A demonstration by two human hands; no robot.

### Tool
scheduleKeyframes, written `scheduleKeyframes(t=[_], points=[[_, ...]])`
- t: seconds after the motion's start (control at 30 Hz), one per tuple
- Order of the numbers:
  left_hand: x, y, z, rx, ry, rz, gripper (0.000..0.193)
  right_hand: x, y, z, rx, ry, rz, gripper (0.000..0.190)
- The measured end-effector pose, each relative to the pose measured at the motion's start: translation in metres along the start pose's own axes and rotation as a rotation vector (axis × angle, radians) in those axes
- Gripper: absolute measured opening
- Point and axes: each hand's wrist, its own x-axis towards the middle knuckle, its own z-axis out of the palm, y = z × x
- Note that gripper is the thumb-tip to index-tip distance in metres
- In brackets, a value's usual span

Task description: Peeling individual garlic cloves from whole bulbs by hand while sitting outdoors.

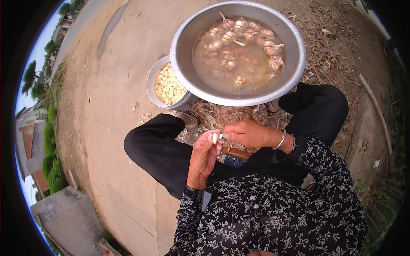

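Observation:
My left hand [205, 156] pinches a pale garlic clove [215, 138] between thumb and fingertips, above my lap. From the other side my right hand [246, 133] meets it, its fingers closed on a small object [221, 136] right beside the clove. What that object is, a bit of skin or a small blade, I cannot tell. Beyond my hands stands a wide metal basin [182, 68] of cloudy water, where several whole garlic bulbs [229, 37] float. A white bucket [151, 89] at the basin's left holds many peeled garlic cloves [169, 84].
Papery garlic skins [211, 113] litter the ground between my shoes and under the basin. My knees in black trousers [153, 140] flank the work. A wooden bar [237, 152] shows below my hands. To the right lie dry plant litter [330, 41] and a long stick [376, 108].

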Motion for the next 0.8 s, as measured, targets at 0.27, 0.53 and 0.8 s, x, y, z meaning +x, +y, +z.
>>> scheduleKeyframes(t=[0.27,0.53,0.8], points=[[-0.004,-0.013,0.017,0.431,0.168,0.041,0.039,0.0,0.01,0.012,-0.013,0.067,0.016,0.025],[0.005,0.0,-0.015,-0.307,0.087,0.012,0.031,-0.007,0.009,0.005,0.671,-0.248,0.281,0.026],[0.015,0.031,-0.017,-0.143,0.001,0.124,0.038,-0.013,0.027,0.0,-0.311,-0.275,0.173,0.029]])
